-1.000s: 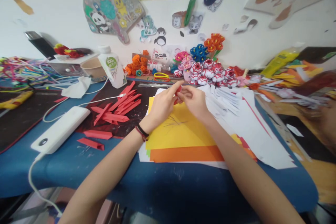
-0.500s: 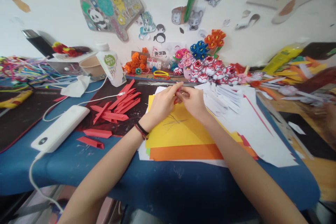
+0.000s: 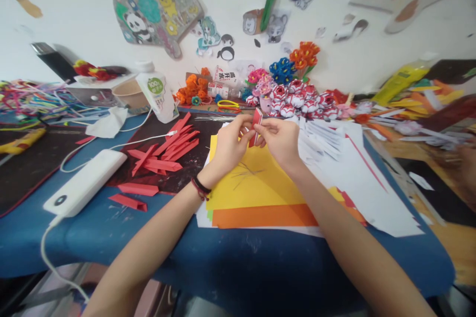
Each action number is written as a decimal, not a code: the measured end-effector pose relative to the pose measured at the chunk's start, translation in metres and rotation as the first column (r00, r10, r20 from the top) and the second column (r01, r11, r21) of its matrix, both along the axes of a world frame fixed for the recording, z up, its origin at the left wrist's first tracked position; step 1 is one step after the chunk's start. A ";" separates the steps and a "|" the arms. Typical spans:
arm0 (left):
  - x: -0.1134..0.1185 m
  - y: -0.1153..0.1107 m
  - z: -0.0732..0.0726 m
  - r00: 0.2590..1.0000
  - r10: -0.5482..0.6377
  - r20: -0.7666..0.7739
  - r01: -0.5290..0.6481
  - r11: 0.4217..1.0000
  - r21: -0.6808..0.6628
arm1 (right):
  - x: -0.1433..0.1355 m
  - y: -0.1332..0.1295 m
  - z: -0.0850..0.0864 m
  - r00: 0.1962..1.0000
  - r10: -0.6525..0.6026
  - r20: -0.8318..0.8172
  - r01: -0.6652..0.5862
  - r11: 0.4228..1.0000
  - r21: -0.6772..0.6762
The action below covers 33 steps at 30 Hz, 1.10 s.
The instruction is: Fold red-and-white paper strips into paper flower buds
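Note:
A small folded strip of red paper with white edges (image 3: 257,118) stands upright between my two hands, above the stack of coloured paper. My left hand (image 3: 233,142) pinches its left side, and my right hand (image 3: 281,139) grips it from the right with thumb and fingers. Below them lies a yellow sheet (image 3: 238,193) with several thin dark wires (image 3: 246,171) on it. An orange sheet (image 3: 264,216) shows under the yellow one. Left of my hands, several folded red paper pieces (image 3: 167,151) are heaped on a dark mat.
White paper strips (image 3: 320,138) lie to the right on white sheets (image 3: 372,193). Red-and-white paper flowers (image 3: 301,99) stand at the back. A white glue bottle (image 3: 158,91) and a white power bank (image 3: 87,181) with cables are on the left. Part of another person's hand shows at the right edge.
My hands have moved slightly apart. The folded red paper, mostly covered by my fingers before, now stands up in plain sight between them.

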<state>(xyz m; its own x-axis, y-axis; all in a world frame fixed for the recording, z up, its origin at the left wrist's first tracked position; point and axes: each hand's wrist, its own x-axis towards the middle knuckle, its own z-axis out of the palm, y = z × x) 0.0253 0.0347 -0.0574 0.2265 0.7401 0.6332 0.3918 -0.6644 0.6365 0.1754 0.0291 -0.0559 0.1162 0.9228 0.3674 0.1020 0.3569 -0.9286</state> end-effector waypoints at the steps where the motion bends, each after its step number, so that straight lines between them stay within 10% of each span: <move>1: 0.001 0.000 0.001 1.000 0.007 0.018 -0.007 1.000 0.003 | 0.000 -0.001 0.001 1.000 -0.007 -0.003 0.007 1.000 0.001; 9: 0.002 -0.006 0.002 0.995 0.103 -0.001 -0.103 0.993 0.053 | -0.010 -0.013 0.003 0.999 0.030 0.034 -0.029 0.999 -0.024; 20: 0.005 -0.016 0.012 0.832 0.249 -0.495 -0.227 0.968 0.106 | -0.006 -0.010 0.003 0.985 -0.114 0.133 0.104 0.992 0.077; 33: 0.004 -0.015 0.013 0.829 0.247 -0.501 -0.197 0.969 0.152 | -0.002 -0.007 0.006 0.993 -0.038 0.109 0.036 0.999 0.019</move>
